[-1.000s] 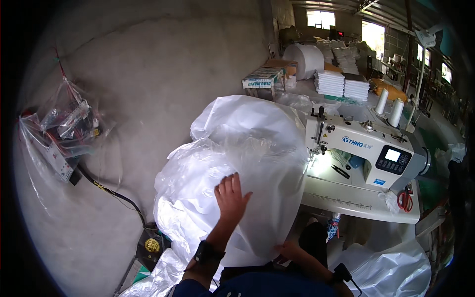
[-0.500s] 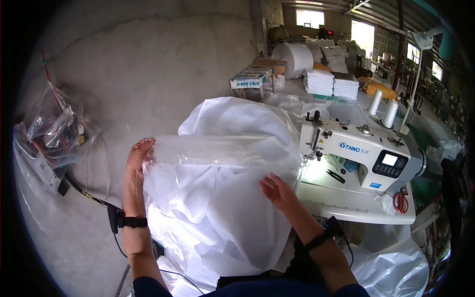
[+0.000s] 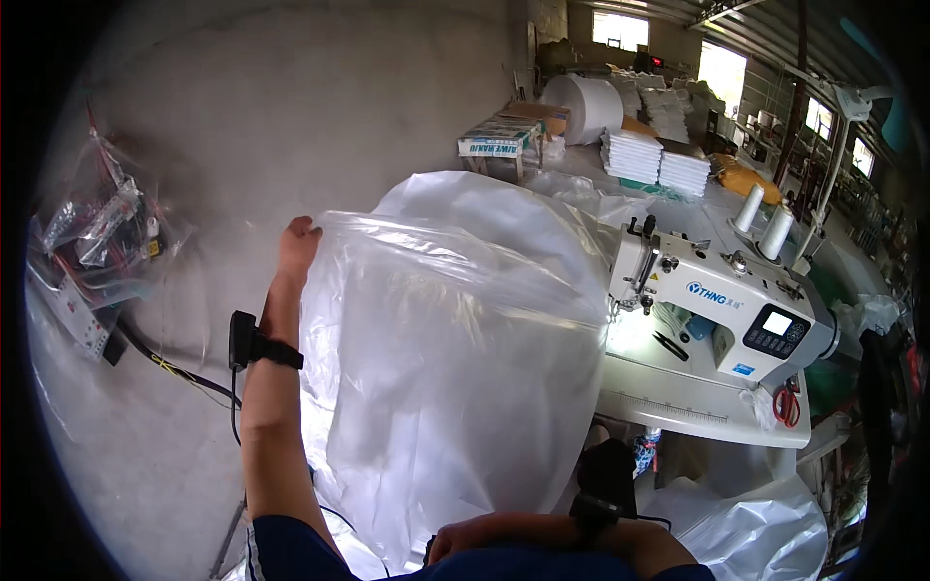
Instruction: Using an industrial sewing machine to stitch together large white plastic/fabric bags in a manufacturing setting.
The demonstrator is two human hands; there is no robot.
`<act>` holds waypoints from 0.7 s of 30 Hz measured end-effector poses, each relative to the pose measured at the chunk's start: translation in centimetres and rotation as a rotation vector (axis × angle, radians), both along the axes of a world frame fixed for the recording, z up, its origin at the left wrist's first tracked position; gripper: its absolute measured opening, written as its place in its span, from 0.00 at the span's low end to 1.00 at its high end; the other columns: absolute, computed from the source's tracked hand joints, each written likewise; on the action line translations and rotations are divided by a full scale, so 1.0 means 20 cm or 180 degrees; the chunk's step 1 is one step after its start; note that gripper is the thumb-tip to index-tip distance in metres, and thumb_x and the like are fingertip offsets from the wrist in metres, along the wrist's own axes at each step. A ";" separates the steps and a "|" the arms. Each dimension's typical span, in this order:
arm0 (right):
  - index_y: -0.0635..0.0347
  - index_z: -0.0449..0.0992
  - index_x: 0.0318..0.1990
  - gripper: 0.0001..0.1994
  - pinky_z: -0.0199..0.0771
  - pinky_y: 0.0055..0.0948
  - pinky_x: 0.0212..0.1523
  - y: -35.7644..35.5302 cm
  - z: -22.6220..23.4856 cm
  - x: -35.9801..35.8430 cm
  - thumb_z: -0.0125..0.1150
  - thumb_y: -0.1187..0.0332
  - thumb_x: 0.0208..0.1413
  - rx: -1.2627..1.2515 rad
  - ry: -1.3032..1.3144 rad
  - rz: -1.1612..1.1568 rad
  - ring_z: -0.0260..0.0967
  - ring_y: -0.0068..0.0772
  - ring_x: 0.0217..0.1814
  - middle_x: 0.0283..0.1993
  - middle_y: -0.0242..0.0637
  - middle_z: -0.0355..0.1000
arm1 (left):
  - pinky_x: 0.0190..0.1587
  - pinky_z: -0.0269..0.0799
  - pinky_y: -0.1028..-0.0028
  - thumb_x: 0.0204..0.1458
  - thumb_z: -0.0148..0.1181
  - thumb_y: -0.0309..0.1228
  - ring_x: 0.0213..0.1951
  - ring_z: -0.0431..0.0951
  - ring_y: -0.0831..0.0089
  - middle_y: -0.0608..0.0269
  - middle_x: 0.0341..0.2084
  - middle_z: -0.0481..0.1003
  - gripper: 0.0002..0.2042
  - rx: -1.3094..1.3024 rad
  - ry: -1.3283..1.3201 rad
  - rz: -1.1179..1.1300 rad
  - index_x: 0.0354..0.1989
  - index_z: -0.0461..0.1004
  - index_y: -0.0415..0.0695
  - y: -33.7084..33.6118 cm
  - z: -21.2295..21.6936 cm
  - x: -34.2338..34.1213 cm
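Here, the person is holding up a big sheet of clear plastic (image 3: 446, 368), spreading it in front of them beside the sewing machine (image 3: 722, 310). The left hand (image 3: 295, 242) is stretching up and out, its grip closing on the sheet's top left corner, fingers curling over the edge. A black wrist strap (image 3: 260, 347) with a thin cable is sitting on that forearm. The sheet is hanging from that corner and billowing down toward the person's lap, covering most of the middle of the view and reaching right up against the left end of the machine's worktop (image 3: 697, 412).

The right hand (image 3: 605, 474) is showing only as a dark shape low down by the sheet's right edge, just under the worktop. Whether its grip is tight on the plastic or loose, I cannot tell, as the hand is in shadow and partly hidden.

The machine is white, with a small screen panel and two pale thread cones (image 3: 760, 218) standing behind it. Red-handled scissors (image 3: 785, 407) are lying at the worktop's right end. More crumpled plastic (image 3: 746, 528) is piling on the floor below. Off to the left, a clear bag of oddments (image 3: 97, 232) is resting on the concrete floor, well apart from the sheet. Farther back, a large white roll (image 3: 581, 107) and stacks of folded white material (image 3: 659, 165) are standing.
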State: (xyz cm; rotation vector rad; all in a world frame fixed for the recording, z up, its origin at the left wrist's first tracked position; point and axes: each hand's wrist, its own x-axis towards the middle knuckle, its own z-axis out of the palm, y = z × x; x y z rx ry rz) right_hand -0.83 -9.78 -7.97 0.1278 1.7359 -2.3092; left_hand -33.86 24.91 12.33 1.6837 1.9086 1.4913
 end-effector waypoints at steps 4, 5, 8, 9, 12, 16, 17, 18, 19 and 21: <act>0.60 0.75 0.51 0.18 0.70 0.25 0.41 0.02 -0.07 0.29 0.55 0.55 0.64 -0.0138 -0.0909 -0.1392 0.69 0.23 0.40 0.39 0.31 0.75 | 0.65 0.62 0.61 0.50 0.56 0.24 0.63 0.64 0.48 0.38 0.60 0.65 0.24 -0.0757 0.2056 0.0743 0.58 0.68 0.35 -0.21 -0.12 0.10; 0.61 0.74 0.48 0.18 0.66 0.23 0.34 0.01 -0.06 0.41 0.55 0.54 0.64 -0.0326 -0.1028 -0.1903 0.66 0.21 0.34 0.35 0.31 0.73 | 0.64 0.62 0.62 0.52 0.53 0.23 0.63 0.64 0.48 0.40 0.61 0.64 0.23 -0.0473 0.2217 0.0736 0.59 0.67 0.36 -0.30 -0.09 0.15; 0.63 0.72 0.45 0.22 0.65 0.25 0.28 -0.05 0.02 0.71 0.57 0.50 0.62 0.0060 -0.1758 -0.3695 0.65 0.21 0.29 0.34 0.31 0.71 | 0.61 0.66 0.61 0.57 0.52 0.22 0.60 0.68 0.46 0.44 0.60 0.66 0.17 0.0952 0.1388 -0.0332 0.55 0.71 0.37 -0.61 -0.04 0.41; 0.63 0.72 0.44 0.22 0.67 0.27 0.30 -0.08 0.03 0.79 0.59 0.49 0.61 0.0932 -0.2051 -0.4099 0.67 0.23 0.30 0.34 0.32 0.72 | 0.62 0.66 0.62 0.57 0.54 0.24 0.61 0.67 0.48 0.46 0.61 0.66 0.17 0.0630 0.1290 -0.0818 0.56 0.72 0.38 -0.70 -0.07 0.52; 0.64 0.73 0.47 0.27 0.74 0.34 0.42 -0.13 -0.01 0.88 0.64 0.46 0.55 0.3080 -0.2558 -0.4816 0.73 0.32 0.43 0.41 0.42 0.74 | 0.65 0.60 0.59 0.57 0.60 0.43 0.65 0.62 0.49 0.48 0.65 0.62 0.24 -0.0164 0.1215 -0.2012 0.60 0.71 0.48 -0.81 -0.29 0.81; 0.63 0.75 0.52 0.25 0.72 0.28 0.45 -0.02 -0.20 0.78 0.66 0.52 0.56 0.0293 -0.1459 -0.4317 0.72 0.27 0.46 0.46 0.37 0.76 | 0.67 0.43 0.39 0.56 0.54 0.57 0.72 0.46 0.46 0.53 0.70 0.53 0.31 -0.1422 0.2015 -0.1436 0.66 0.64 0.60 -0.53 -0.66 0.98; 0.63 0.74 0.54 0.26 0.72 0.28 0.47 -0.01 -0.24 0.74 0.65 0.52 0.57 0.0134 -0.1345 -0.4264 0.73 0.27 0.47 0.48 0.37 0.76 | 0.66 0.39 0.34 0.56 0.52 0.59 0.73 0.44 0.49 0.56 0.71 0.53 0.31 -0.1761 0.2390 -0.1149 0.67 0.62 0.63 -0.45 -0.74 0.99; 0.62 0.74 0.56 0.26 0.71 0.27 0.49 -0.01 -0.26 0.72 0.65 0.53 0.57 0.0009 -0.1470 -0.4220 0.73 0.28 0.48 0.50 0.38 0.76 | 0.65 0.37 0.32 0.57 0.50 0.59 0.73 0.44 0.51 0.59 0.71 0.53 0.30 -0.1577 0.2371 -0.1097 0.67 0.62 0.64 -0.36 -0.79 1.00; 0.63 0.74 0.56 0.25 0.71 0.27 0.51 -0.03 -0.27 0.70 0.65 0.53 0.58 -0.0315 -0.0989 -0.4005 0.72 0.28 0.49 0.50 0.37 0.76 | 0.64 0.36 0.31 0.57 0.49 0.60 0.73 0.44 0.53 0.62 0.71 0.53 0.30 -0.1534 0.2403 -0.0997 0.67 0.62 0.65 -0.27 -0.82 0.99; 0.63 0.75 0.54 0.24 0.69 0.28 0.53 -0.09 -0.25 0.69 0.64 0.54 0.58 -0.0842 -0.0393 -0.3493 0.72 0.28 0.50 0.50 0.37 0.77 | 0.64 0.35 0.30 0.58 0.48 0.60 0.73 0.45 0.56 0.64 0.70 0.55 0.29 -0.1519 0.2397 -0.0989 0.67 0.62 0.66 -0.16 -0.87 0.97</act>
